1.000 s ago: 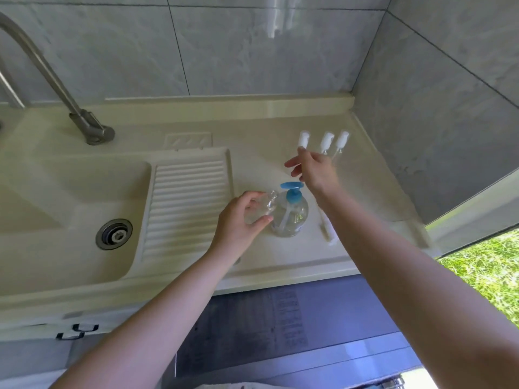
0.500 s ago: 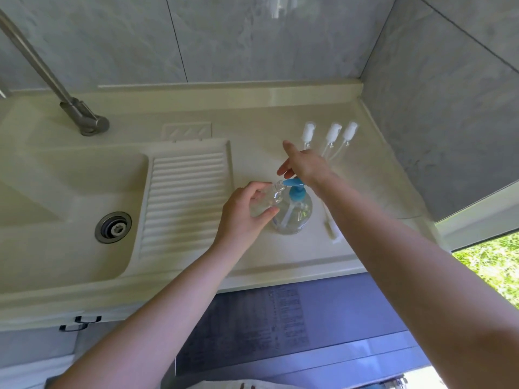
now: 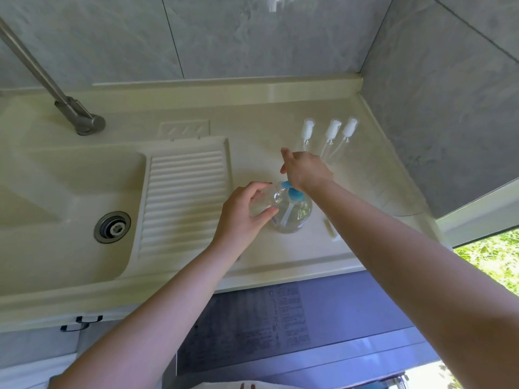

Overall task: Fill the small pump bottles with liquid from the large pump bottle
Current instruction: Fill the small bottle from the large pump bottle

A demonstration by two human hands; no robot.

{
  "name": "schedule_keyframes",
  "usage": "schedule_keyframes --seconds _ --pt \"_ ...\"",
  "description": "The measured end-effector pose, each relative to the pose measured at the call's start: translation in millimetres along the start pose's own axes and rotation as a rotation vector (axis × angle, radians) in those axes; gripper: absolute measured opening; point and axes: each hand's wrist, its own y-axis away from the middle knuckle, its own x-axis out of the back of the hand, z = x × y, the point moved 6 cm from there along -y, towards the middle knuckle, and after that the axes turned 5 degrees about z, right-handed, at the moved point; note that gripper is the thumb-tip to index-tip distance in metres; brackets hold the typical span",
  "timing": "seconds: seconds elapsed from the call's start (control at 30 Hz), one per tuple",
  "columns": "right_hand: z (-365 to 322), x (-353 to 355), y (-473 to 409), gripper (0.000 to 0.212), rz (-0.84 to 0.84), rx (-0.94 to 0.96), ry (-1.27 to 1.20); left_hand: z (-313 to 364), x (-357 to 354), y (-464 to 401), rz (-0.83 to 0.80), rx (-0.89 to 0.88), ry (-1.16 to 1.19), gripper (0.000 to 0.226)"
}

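The large clear pump bottle with a blue pump head stands on the cream counter, right of the ribbed drainboard. My left hand grips a small clear bottle, tilted with its open neck under the blue spout. My right hand rests on top of the blue pump head, fingers stretched forward. Three white pump tops with clear tubes lie in a row on the counter behind my right hand.
A sink basin with a metal drain and a steel tap lies to the left. The ribbed drainboard separates it from the counter. Grey tiled walls close the back and right. A small white piece lies beside my right forearm.
My right hand came back from the white pump tops and settled onto the blue pump head. My left hand brought the small bottle's neck closer under the spout.
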Motion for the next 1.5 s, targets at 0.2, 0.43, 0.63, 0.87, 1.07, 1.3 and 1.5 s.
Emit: schedule_keyframes --seconds 0.2,0.43,0.63,0.87,1.07,1.3,1.5 --pt "-10.3 5.4 0.7 0.072 -0.051 -0.024 -0.084 -1.6 1.5 -0.2 0.002 -0.006 -0.001 0.040" --pt "0.6 7.3 0.7 0.052 0.090 -0.095 -0.114 -1.5 -1.0 -4.7 0.000 -0.010 0.006 0.042" --pt "-5.4 0.0 -0.6 0.045 -0.052 -0.059 -0.141 -1.6 1.2 -5.5 0.011 -0.011 -0.003 0.043" --pt "-7.6 9.1 1.3 0.056 0.004 -0.084 -0.173 0.2 0.7 -3.1 0.003 0.007 -0.014 0.041" --pt "-2.9 8.3 7.7 0.043 0.108 -0.081 -0.101 -1.6 0.7 -3.0 0.020 0.010 -0.013 0.041" --pt "-12.6 7.2 2.3 0.048 -0.081 -0.051 -0.143 1.7 0.4 -5.0 0.030 0.007 -0.002 0.042" --pt "-5.7 15.4 9.9 0.042 0.121 -0.058 -0.027 1.2 1.3 -5.0 0.019 0.008 -0.016 0.042"
